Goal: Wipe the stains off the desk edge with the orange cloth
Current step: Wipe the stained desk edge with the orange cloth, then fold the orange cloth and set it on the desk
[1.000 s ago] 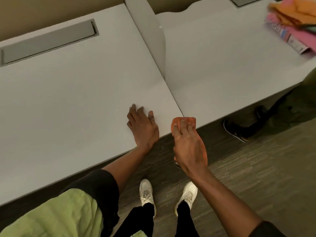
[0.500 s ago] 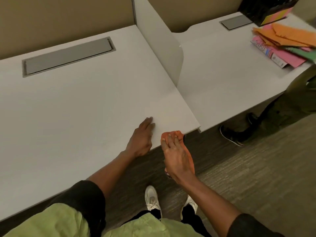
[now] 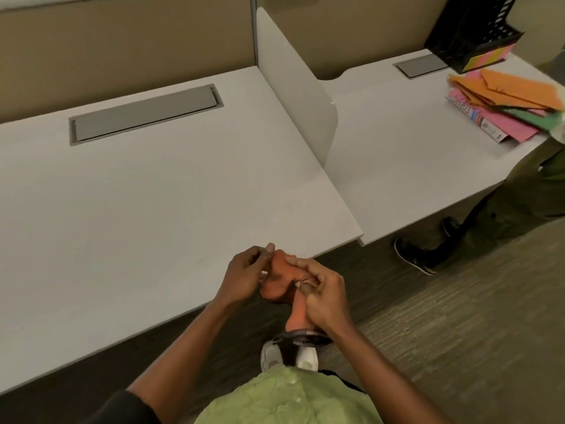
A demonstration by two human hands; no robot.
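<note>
The desk [image 3: 146,191] is filling the left and middle of the view, its pale top lying bare around a grey hatch [image 3: 143,113] set in near the far edge. A white divider [image 3: 293,87] is standing upright along its right side, and a second desk [image 3: 406,142] is sitting just beyond that, on the right. On the second desk's far right corner, a fan of folders [image 3: 513,96] (orange, pink and green) is lying beside a black rack [image 3: 470,29]. Another person's leg and dark shoe [image 3: 412,252] are showing under that desk, on the floor [image 3: 458,316].

Both hands are meeting at the near edge of the desk, close to its right corner, with the cloth [image 3: 279,278] bunched between them. The left hand [image 3: 249,273] is curling its fingers around the cloth's left side, thumb pressing on top. The right hand [image 3: 324,295] is gripping the cloth's right end, fingers closed tightly, with a strip of orange hanging down below the palm. The cloth is being held over the desk's near edge rather than lying flat on it; whether it is touching the edge cannot be told. White shoes [image 3: 270,356] are showing below the hands.
</note>
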